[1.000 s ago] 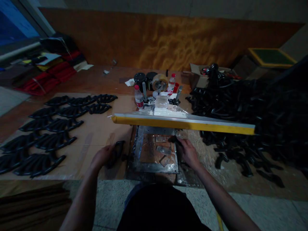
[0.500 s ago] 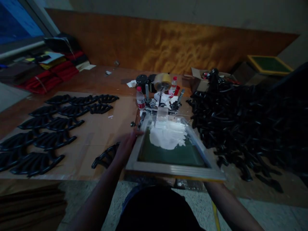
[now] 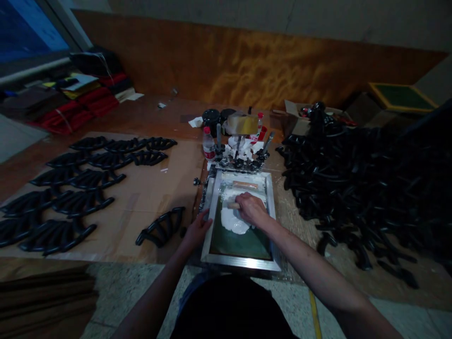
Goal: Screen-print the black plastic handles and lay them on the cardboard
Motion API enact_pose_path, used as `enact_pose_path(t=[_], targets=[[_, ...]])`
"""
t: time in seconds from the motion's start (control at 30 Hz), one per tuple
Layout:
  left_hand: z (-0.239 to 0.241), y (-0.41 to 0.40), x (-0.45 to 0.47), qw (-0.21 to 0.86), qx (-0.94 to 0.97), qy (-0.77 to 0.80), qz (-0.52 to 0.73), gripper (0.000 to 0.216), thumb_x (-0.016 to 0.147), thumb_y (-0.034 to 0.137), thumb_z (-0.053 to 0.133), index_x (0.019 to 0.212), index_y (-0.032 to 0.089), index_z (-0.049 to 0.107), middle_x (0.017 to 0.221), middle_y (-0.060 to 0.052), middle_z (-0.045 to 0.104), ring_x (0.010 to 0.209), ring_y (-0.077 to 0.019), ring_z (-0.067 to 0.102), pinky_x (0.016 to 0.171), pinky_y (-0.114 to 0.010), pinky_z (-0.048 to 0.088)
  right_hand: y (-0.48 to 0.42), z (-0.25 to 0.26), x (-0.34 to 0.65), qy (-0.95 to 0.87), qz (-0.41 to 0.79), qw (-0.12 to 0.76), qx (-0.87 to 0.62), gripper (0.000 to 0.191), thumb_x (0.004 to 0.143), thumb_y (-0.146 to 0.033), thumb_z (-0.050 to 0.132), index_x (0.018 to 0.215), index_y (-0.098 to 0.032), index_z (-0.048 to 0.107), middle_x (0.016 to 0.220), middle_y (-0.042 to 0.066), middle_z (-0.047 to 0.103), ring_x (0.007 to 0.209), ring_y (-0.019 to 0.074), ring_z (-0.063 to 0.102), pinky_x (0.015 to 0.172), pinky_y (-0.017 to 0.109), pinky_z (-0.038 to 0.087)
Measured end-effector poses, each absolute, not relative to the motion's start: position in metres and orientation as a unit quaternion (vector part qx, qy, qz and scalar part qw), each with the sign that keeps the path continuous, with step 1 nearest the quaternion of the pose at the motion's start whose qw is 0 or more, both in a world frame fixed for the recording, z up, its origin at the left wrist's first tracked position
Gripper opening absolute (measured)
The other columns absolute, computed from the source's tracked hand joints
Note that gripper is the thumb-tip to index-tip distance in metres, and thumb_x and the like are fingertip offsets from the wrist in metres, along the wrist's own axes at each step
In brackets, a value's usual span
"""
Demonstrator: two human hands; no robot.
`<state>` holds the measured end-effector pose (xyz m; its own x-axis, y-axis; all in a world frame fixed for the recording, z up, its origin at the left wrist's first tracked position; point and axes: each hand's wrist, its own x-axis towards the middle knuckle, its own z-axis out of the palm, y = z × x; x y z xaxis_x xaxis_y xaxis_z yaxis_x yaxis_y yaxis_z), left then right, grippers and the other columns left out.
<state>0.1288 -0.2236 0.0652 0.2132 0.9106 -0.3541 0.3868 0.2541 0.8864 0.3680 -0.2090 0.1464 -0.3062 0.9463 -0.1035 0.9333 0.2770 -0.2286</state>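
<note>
A screen printing frame [image 3: 240, 263] with metal bars and green mesh lies flat before me, white ink [image 3: 233, 221] spread thick over the mesh's upper part. My right hand [image 3: 250, 207] is closed over the ink around a squeegee [image 3: 233, 205]; only its pale end shows, and the fingers hide the rest. At the frame's left bar, my left hand [image 3: 198, 230] rests with thumb and fingers against the edge, gripping it. A tan strip [image 3: 245, 185] lies in the ink near the far bar. Just left of that hand, a black ribbed, curved part [image 3: 160, 228] lies on the cardboard.
Rows of similar black parts [image 3: 83, 181] cover the cardboard [image 3: 155, 188] at left. A large heap of black parts [image 3: 335, 174] fills the right. Behind the frame stand a clamp stand [image 3: 238, 162], a red-capped bottle [image 3: 208, 146] and black tubs [image 3: 211, 118]. Red bundles [image 3: 63, 117] lie far left.
The frame has come down from a tilted, raised position to lie flat. My right hand has left its near edge and now grips the squeegee in the ink. My left hand stays at the left bar.
</note>
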Motion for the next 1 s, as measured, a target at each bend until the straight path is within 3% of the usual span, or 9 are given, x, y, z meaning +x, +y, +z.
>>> enact_pose_path(t=[0.17,0.3,0.47,0.63,0.73,0.8,0.9,1.0], targets=[[0.065,-0.225,0.130,0.535,0.557,0.590,0.234,0.068,0.085,0.051,0.054,0.141,0.013,0.049,0.093,-0.009,0.071,0.086,-0.0247,0.067,0.077,-0.036,0.052,-0.245,0.149,0.382,-0.893,0.144,0.010,-0.427,0.023,0.075,-0.010,0.057,0.096,-0.018,0.064,0.098,0.009,0.068,0.097,0.0233,0.058,0.084,0.032,0.045],[0.067,-0.226,0.130,0.537,0.554,0.588,0.242,0.066,0.085,0.050,0.054,0.138,0.012,0.051,0.087,-0.007,0.070,0.080,-0.0227,0.066,0.071,-0.033,0.051,-0.237,0.156,0.383,-0.877,0.147,0.026,-0.457,0.017,0.075,-0.011,0.057,0.087,-0.021,0.065,0.090,0.004,0.069,0.092,0.0217,0.060,0.078,0.030,0.044],[0.070,-0.228,0.130,0.531,0.561,0.584,0.250,0.066,0.086,0.051,0.053,0.139,0.012,0.050,0.077,-0.003,0.068,0.072,-0.0207,0.064,0.065,-0.030,0.048,-0.255,0.129,0.376,-0.871,0.088,0.061,-0.479,0.032,0.078,-0.012,0.056,0.108,-0.015,0.065,0.107,0.011,0.069,0.098,0.0244,0.060,0.082,0.033,0.046],[0.079,-0.228,0.131,0.545,0.548,0.590,0.236,0.071,0.083,0.055,0.055,0.140,0.013,0.049,0.078,-0.003,0.068,0.071,-0.0210,0.064,0.065,-0.031,0.049,-0.246,0.136,0.378,-0.848,0.149,0.080,-0.502,0.031,0.083,-0.016,0.056,0.111,-0.021,0.067,0.103,0.006,0.071,0.096,0.0205,0.064,0.080,0.028,0.047],[0.100,-0.228,0.129,0.554,0.547,0.579,0.241,0.077,0.081,0.056,0.057,0.144,0.014,0.044,0.083,-0.005,0.070,0.073,-0.0217,0.065,0.067,-0.033,0.051,-0.206,0.163,0.377,-0.797,0.130,0.112,-0.579,0.048,0.089,-0.024,0.056,0.138,-0.026,0.053,0.121,0.006,0.067,0.105,0.0220,0.063,0.084,0.029,0.047],[0.123,-0.228,0.128,0.551,0.552,0.566,0.268,0.075,0.082,0.058,0.056,0.143,0.016,0.046,0.096,-0.008,0.072,0.084,-0.0229,0.066,0.073,-0.033,0.052,-0.181,0.181,0.388,-0.762,0.107,0.115,-0.628,0.059,0.090,-0.031,0.059,0.146,-0.027,0.044,0.121,0.008,0.068,0.102,0.0246,0.065,0.083,0.032,0.048],[0.162,-0.224,0.130,0.517,0.561,0.572,0.301,0.066,0.084,0.066,0.047,0.125,0.017,0.062,0.106,-0.008,0.071,0.094,-0.0244,0.065,0.076,-0.033,0.053,-0.164,0.200,0.435,-0.692,0.080,0.188,-0.692,0.053,0.091,-0.041,0.055,0.142,-0.025,0.050,0.103,0.008,0.073,0.088,0.0248,0.067,0.077,0.033,0.049],[0.198,-0.211,0.138,0.477,0.563,0.583,0.340,0.066,0.087,0.070,0.033,0.104,0.017,0.070,0.092,-0.005,0.071,0.084,-0.0224,0.065,0.071,-0.033,0.053,-0.176,0.193,0.491,-0.578,0.073,0.307,-0.752,0.041,0.094,-0.041,0.047,0.121,-0.016,0.065,0.090,0.009,0.073,0.080,0.0232,0.065,0.075,0.034,0.049]])
